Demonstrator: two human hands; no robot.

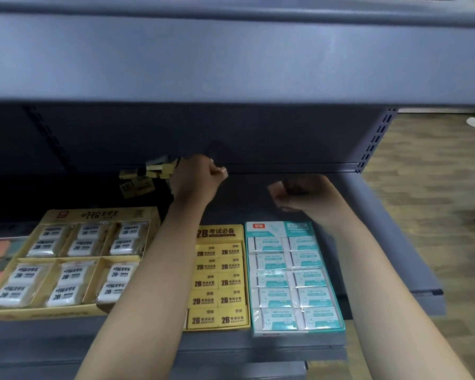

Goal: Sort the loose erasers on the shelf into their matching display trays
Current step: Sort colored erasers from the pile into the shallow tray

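1. Reaching to the back of the shelf [244, 204]: the left hand [195, 178] is at the edge of the loose erasers [144, 175], fingers curled. Whether it grips one is hidden.
2. The right hand [305, 194] is well apart from the left, over bare shelf behind the teal tray [294, 278]. It is curled and blurred; cannot tell if it holds anything.
3. The loose erasers are small yellow-sleeved blocks, heaped against the back wall behind the left tray [66, 256].
4. Handling, as judged:
   - Light, firm rubber, not fragile.
   - The sleeves look smooth and may slip off if pulled by an end.
   - Best pinched across the long sides, thumb against fingers; a few could go at once.
5. By their yellow colour they likely belong in the middle tray [217, 278], which looks full or nearly so.
6. Writing:
   - Middle tray: header "2B 考试必备"; each block reads "2B ERASER".
   - Left tray: white wrapped erasers marked "2B"; the header characters are too stylised to be sure of.
   - Teal tray: red logo at the corner, faint "2B" on the sleeves, the rest blurred.
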